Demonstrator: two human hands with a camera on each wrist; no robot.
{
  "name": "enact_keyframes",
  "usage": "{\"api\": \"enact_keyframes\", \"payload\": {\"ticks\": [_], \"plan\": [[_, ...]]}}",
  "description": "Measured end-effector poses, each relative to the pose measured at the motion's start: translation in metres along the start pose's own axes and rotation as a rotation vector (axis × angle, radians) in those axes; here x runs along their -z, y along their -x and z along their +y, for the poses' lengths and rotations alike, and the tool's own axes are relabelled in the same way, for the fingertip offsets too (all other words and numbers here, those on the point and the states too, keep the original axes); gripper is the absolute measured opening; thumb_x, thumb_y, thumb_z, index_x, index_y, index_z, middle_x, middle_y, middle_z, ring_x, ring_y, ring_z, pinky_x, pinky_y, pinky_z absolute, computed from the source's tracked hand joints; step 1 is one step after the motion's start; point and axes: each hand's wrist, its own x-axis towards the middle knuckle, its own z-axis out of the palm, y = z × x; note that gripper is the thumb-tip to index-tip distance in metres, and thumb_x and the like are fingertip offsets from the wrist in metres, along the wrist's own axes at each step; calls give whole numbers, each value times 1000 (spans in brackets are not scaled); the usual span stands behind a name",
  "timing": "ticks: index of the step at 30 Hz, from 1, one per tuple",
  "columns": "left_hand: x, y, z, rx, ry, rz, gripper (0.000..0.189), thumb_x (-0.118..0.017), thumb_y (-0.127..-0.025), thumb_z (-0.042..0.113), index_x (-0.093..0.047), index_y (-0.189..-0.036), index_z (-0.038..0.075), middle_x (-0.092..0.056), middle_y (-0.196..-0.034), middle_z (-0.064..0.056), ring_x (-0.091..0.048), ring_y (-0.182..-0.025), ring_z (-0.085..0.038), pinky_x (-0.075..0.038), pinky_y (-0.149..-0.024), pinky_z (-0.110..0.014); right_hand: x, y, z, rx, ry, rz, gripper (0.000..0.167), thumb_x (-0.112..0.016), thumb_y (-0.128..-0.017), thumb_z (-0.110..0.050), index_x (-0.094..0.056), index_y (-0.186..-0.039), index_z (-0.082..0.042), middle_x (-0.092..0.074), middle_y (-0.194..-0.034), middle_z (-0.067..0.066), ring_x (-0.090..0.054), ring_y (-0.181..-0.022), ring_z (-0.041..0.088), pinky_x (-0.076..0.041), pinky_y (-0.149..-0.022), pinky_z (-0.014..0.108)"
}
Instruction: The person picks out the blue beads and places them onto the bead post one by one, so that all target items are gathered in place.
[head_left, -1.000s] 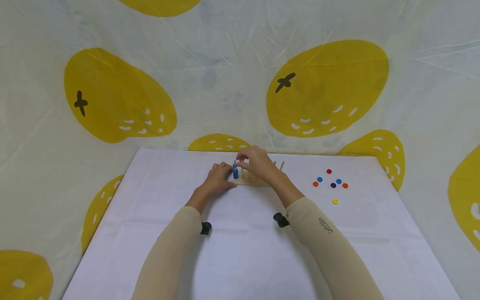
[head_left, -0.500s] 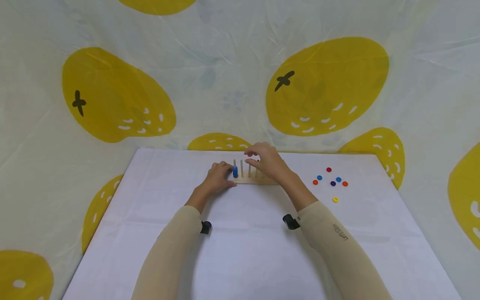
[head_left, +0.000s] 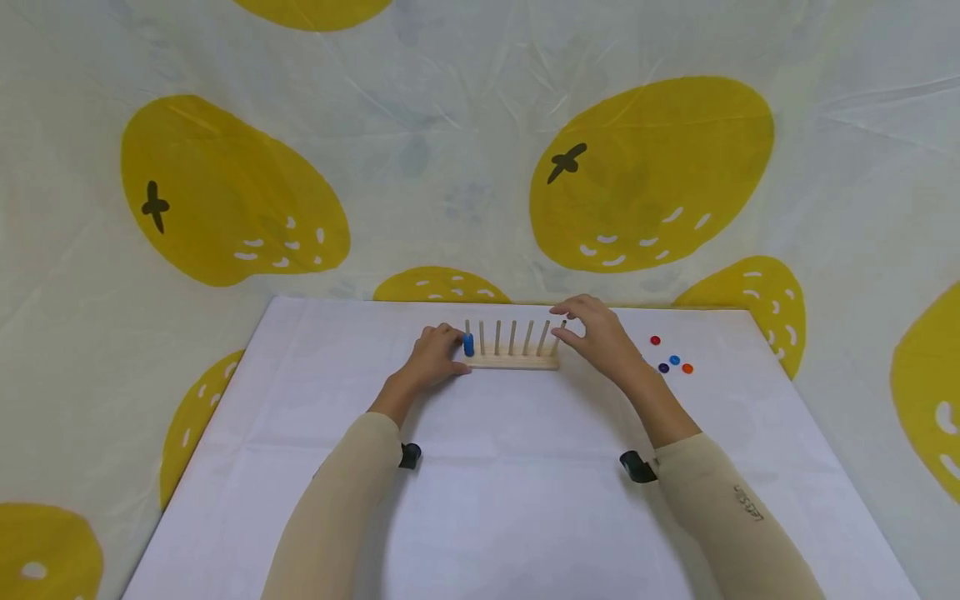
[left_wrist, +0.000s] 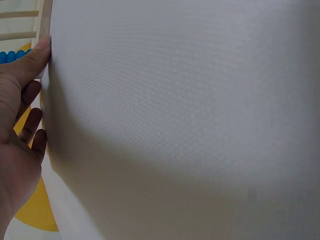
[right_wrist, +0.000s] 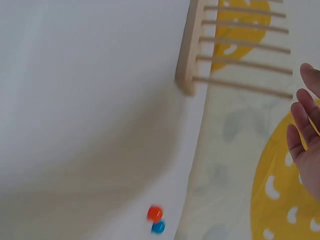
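A light wooden peg rack (head_left: 513, 362) with a row of upright pegs stands near the back of the table. Blue beads (head_left: 468, 345) are stacked on its leftmost peg; the other pegs are bare. My left hand (head_left: 433, 358) holds the rack's left end, thumb at the base's front edge and fingers behind, as the left wrist view shows beside the blue beads (left_wrist: 9, 56). By the rightmost peg is my right hand (head_left: 603, 342), fingers and thumb apart with nothing between them. In the right wrist view, that hand (right_wrist: 311, 150) is just past the peg tips.
Right of the rack lie loose beads: red (head_left: 656, 340), blue (head_left: 675, 360), dark purple (head_left: 663, 368) and orange (head_left: 687, 368). My right arm hides others. A cloth wall with yellow fruit shapes (head_left: 651, 175) rises behind the white table (head_left: 480, 500).
My right hand has left the blue stack and moved right along the rack to its far end, uncovering the pegs. The blue beads now sit low on their peg. My left hand has stayed put.
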Motion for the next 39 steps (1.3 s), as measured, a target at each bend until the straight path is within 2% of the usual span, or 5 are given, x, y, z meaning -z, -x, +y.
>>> {"api": "enact_keyframes", "payload": {"ticks": [9,18,25,32,39], "plan": [[1,1,-1,-1,2,9,64,-87,-84,33,-63,-138,8,-59,-141,-7,-46,-132,-31,-37,-116,-47,26,30,47,-54,50,6,42,-81,-89,-11,-67,-128,-4,-67,-124,14,-64,-111,34,-54,-96,53],[1,-2,-1,13,6,-6,66,-87,-84,34,-62,-140,9,-59,-141,-6,-45,-134,-30,-37,-118,-46,39,54,87,-171,79,-80,43,-76,-93,-7,-64,-133,0,-66,-128,22,-62,-111,41,-51,-96,59],[2,-1,0,17,-2,-4,65,-87,-84,34,-63,-139,9,-59,-141,-6,-45,-133,-29,-37,-117,-45,38,62,105,-235,81,-170,40,-72,-95,-7,-63,-133,2,-65,-129,25,-62,-113,44,-49,-99,61],[2,1,2,12,16,3,64,-87,-84,33,-63,-138,8,-59,-141,-7,-45,-133,-30,-37,-117,-46,34,67,116,-356,71,-293,40,-66,-99,-9,-60,-137,2,-59,-137,27,-55,-125,47,-41,-109,64],[0,1,1,8,14,9,64,-87,-84,33,-63,-138,8,-59,-140,-6,-45,-132,-30,-37,-117,-46,32,70,123,-381,93,-325,39,-67,-99,-9,-61,-135,5,-60,-133,30,-55,-123,48,-40,-109,64]]}}
